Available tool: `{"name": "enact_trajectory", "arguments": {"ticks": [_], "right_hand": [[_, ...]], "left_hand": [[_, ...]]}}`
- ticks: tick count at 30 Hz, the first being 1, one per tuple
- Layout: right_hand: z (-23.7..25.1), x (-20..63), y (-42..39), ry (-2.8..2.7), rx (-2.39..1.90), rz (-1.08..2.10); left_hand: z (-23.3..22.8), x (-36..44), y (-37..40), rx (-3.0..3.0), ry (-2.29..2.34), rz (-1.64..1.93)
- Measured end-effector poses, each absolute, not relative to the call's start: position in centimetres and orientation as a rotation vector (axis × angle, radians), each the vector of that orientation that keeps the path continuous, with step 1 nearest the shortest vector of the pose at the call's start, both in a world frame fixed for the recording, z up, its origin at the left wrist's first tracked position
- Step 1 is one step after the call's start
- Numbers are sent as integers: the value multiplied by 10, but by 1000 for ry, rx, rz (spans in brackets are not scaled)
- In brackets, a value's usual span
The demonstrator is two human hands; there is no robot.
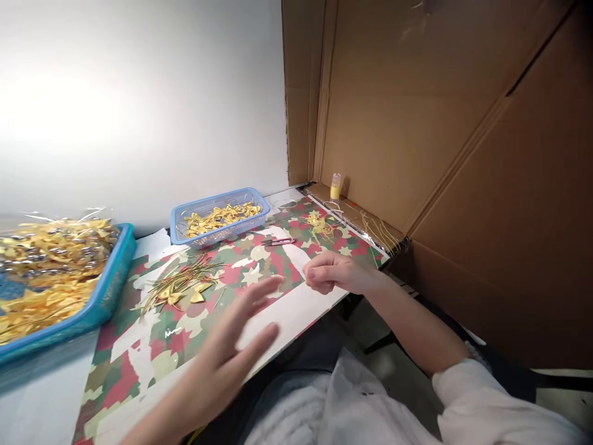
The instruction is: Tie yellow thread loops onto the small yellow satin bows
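My left hand (220, 361) hovers over the near edge of the table, thumb and fingers apart, with nothing in it. Ahead of my body, my right hand (331, 272) is curled closed; whatever its fingers might hold is hidden. Left of centre lies a loose bundle of thin green and brown cords (178, 278). Two yellow bows, one of them a bow (199, 293) with its loops spread, rest at the bundle's near side. Beyond my hands a pair of thread snips (280, 241) lies flat on the camouflage-patterned mat (189, 337).
At the back stands a light blue basket (172, 225) with yellow bows in it. A larger teal basket (113, 278), piled with yellow bows and shiny wrapped pieces, fills the left. Yellow thread scraps (319, 225) and a small clear vial (335, 186) sit near the cardboard wall (393, 111).
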State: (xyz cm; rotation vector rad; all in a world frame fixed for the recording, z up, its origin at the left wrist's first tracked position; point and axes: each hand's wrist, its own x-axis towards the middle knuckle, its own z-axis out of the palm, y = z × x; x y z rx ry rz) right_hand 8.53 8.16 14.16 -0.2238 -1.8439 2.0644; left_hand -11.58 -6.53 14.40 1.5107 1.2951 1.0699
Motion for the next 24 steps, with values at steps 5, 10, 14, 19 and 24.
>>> {"name": "enact_trajectory", "arguments": {"ticks": [5, 10, 14, 19, 24], "right_hand": [[132, 72, 77, -1785, -199, 2291], [116, 63, 82, -1534, -170, 2598], [101, 57, 83, -1347, -187, 2674], [90, 57, 82, -1296, -205, 2654], [87, 56, 82, -1351, -223, 2624]], "left_hand": [[116, -79, -36, 1274, 1074, 986], [115, -104, -37, 793, 970, 1170], [115, -130, -40, 600, 979, 1293], [114, -154, -47, 441, 953, 1411], [120, -174, -57, 350, 955, 1523]]}}
